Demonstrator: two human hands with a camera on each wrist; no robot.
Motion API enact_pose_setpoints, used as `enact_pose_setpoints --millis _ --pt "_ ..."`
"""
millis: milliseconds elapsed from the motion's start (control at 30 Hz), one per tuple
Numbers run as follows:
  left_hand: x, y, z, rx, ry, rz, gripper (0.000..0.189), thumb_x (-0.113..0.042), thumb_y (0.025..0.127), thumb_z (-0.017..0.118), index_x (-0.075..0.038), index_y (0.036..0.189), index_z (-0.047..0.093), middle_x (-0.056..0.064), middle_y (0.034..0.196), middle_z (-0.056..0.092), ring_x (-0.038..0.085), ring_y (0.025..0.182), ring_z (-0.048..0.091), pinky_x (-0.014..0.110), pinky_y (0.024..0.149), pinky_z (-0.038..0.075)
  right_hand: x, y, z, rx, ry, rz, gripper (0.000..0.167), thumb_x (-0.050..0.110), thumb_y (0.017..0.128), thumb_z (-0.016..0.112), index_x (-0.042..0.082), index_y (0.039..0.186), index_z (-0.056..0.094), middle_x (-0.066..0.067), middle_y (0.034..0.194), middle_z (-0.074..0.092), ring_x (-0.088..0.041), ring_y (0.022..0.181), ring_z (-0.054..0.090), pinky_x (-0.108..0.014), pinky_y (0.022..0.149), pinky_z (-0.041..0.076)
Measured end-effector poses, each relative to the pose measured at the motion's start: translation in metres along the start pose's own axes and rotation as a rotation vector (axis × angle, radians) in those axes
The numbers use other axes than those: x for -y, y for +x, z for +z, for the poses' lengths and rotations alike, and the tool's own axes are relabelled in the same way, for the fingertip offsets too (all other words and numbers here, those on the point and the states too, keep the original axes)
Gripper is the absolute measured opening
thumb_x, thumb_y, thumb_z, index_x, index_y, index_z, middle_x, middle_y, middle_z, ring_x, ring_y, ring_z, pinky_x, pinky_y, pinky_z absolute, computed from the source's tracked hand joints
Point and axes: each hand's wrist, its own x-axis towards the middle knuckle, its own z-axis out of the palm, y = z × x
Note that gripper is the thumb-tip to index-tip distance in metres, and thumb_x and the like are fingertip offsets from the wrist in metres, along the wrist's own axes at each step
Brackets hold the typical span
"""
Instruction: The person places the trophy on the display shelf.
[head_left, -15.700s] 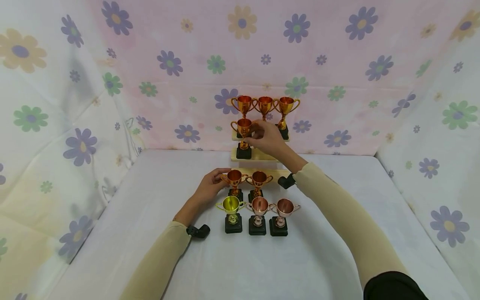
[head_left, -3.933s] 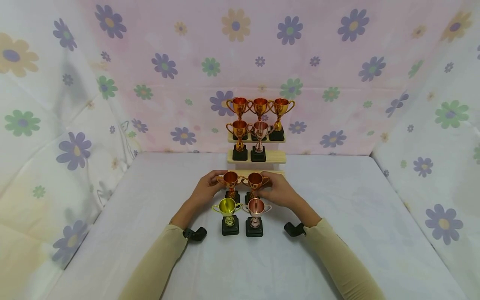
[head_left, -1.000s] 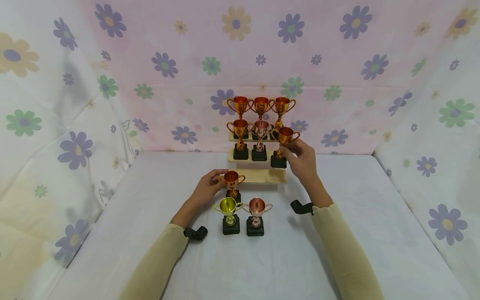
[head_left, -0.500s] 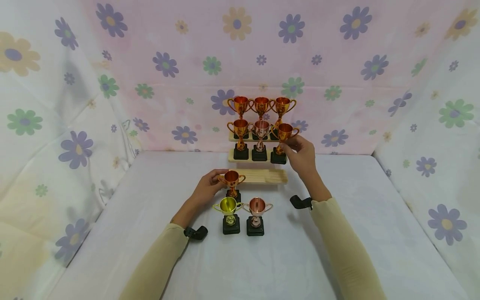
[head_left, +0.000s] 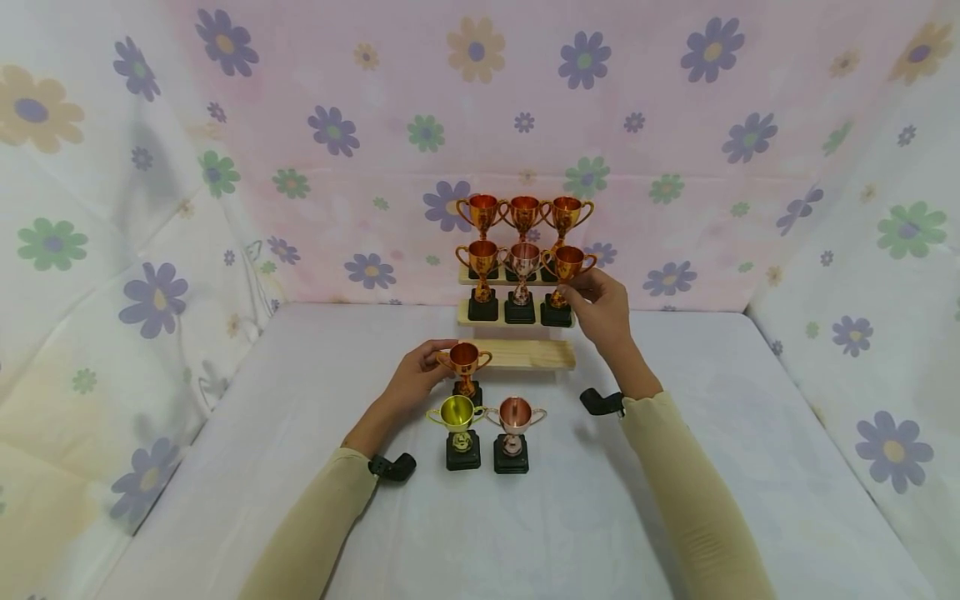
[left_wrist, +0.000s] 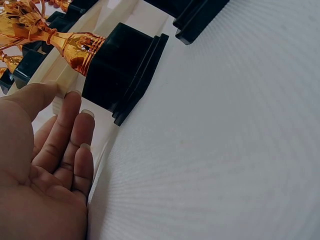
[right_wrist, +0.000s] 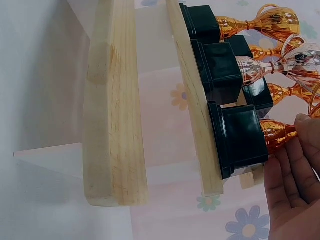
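My right hand [head_left: 602, 312] pinches the stem of an orange-gold trophy [head_left: 567, 262]. In the right wrist view its black base [right_wrist: 242, 137] sits upright at the end of the middle wooden shelf [right_wrist: 200, 130]. A rose-silver trophy [head_left: 522, 267] and another gold trophy [head_left: 483, 265] stand beside it on that shelf. My left hand [head_left: 411, 375] pinches the left end of the lowest shelf [left_wrist: 64, 82] between thumb and fingers. Close by its fingertips, an orange-gold trophy [head_left: 465, 358] stands in front of the shelf.
Three gold trophies [head_left: 525, 212] line the top shelf behind. On the white table [head_left: 525, 533], a yellow-gold trophy [head_left: 457, 412] and a rose-gold trophy [head_left: 514, 414] stand nearest the person. Flowered cloth [head_left: 480, 125] surrounds the back and sides.
My right hand has carried the orange-gold trophy from the table row up to the middle shelf's right end. Earlier the rose-silver trophy came onto that shelf. My left hand has kept its place.
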Motion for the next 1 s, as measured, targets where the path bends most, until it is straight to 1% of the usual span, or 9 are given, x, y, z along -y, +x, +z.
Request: enact_pose_setpoints --millis 67,167,267,400,467,667,800,933,1000 --pt "-0.001 0.0 0.0 0.002 -0.001 -0.009 0.045 -0.007 0.106 0.063 -0.009 0.151 0.056 0.015 0.129 0.074 0.02 0.107 0.071 0.03 0.094 0.055 0.006 -0.001 0.0 0.002 0.002 0.005 0.018 0.0 0.1 0.071 -0.013 0.112 0.07 -0.03 0.11 0.071 -0.039 0.101 0.067 -0.02 0.084 0.05" --pt "-0.001 0.0 0.0 0.003 0.008 -0.008 0.045 -0.007 0.106 0.062 -0.009 0.151 0.055 0.016 0.129 0.074 0.02 0.107 0.071 0.03 0.094 0.055 0.02 -0.005 -0.001 0.012 0.012 -0.001 0.017 -0.004 0.099 0.07 -0.016 0.111 0.068 -0.034 0.109 0.07 -0.043 0.102 0.066 -0.023 0.085 0.051" --pt "0.0 0.001 0.0 0.001 0.008 -0.006 0.045 -0.007 0.106 0.062 -0.009 0.151 0.055 0.015 0.129 0.074 0.02 0.106 0.071 0.031 0.094 0.055 0.03 -0.009 -0.003 0.024 0.022 -0.021 0.016 -0.004 0.098 0.07 -0.015 0.109 0.069 -0.033 0.108 0.07 -0.037 0.099 0.068 -0.026 0.086 0.054" --pt "0.003 0.002 0.001 -0.002 0.005 0.004 0.046 -0.007 0.106 0.063 -0.008 0.151 0.056 0.016 0.127 0.075 0.02 0.103 0.071 0.034 0.094 0.057 0.035 -0.012 -0.005 0.024 0.04 -0.039 0.016 -0.004 0.098 0.071 -0.015 0.109 0.069 -0.032 0.107 0.071 -0.034 0.096 0.068 -0.024 0.085 0.055" --pt "0.003 0.002 0.001 -0.003 0.011 0.008 0.046 -0.006 0.105 0.063 -0.008 0.151 0.056 0.016 0.125 0.075 0.02 0.102 0.071 0.035 0.094 0.057 0.037 -0.014 -0.005 0.021 0.05 -0.044 0.018 -0.003 0.098 0.071 -0.016 0.11 0.069 -0.033 0.108 0.07 -0.036 0.097 0.067 -0.024 0.086 0.054" --pt "0.003 0.002 0.0 -0.005 0.026 -0.004 0.046 -0.007 0.106 0.063 -0.01 0.151 0.056 0.014 0.125 0.075 0.021 0.104 0.071 0.033 0.094 0.056 0.032 -0.016 -0.009 0.019 0.054 -0.061 0.023 0.0 0.099 0.072 -0.013 0.118 0.068 -0.03 0.113 0.07 -0.026 0.1 0.068 -0.026 0.094 0.054" --pt "0.003 0.002 0.0 -0.005 0.027 -0.006 0.046 -0.007 0.106 0.063 -0.01 0.151 0.056 0.015 0.127 0.075 0.022 0.106 0.071 0.034 0.095 0.056 0.03 -0.021 -0.012 0.012 0.07 -0.065 0.031 -0.001 0.098 0.071 -0.014 0.125 0.064 -0.033 0.119 0.067 -0.03 0.106 0.066 -0.03 0.099 0.053" --pt "0.004 0.003 0.0 -0.006 0.029 -0.009 0.046 -0.007 0.106 0.063 -0.01 0.151 0.056 0.016 0.126 0.075 0.023 0.105 0.071 0.037 0.096 0.057 0.022 -0.026 -0.014 -0.007 0.066 -0.078 0.033 -0.004 0.099 0.07 -0.017 0.128 0.06 -0.035 0.119 0.063 -0.034 0.105 0.063 -0.028 0.097 0.051" --pt "0.004 0.003 0.001 -0.006 0.032 -0.008 0.046 -0.006 0.105 0.063 -0.01 0.151 0.056 0.016 0.125 0.075 0.022 0.105 0.071 0.038 0.096 0.057 0.014 -0.028 -0.014 -0.013 0.05 -0.087 0.032 -0.003 0.099 0.07 -0.014 0.127 0.061 -0.033 0.116 0.063 -0.031 0.103 0.062 -0.024 0.094 0.05"
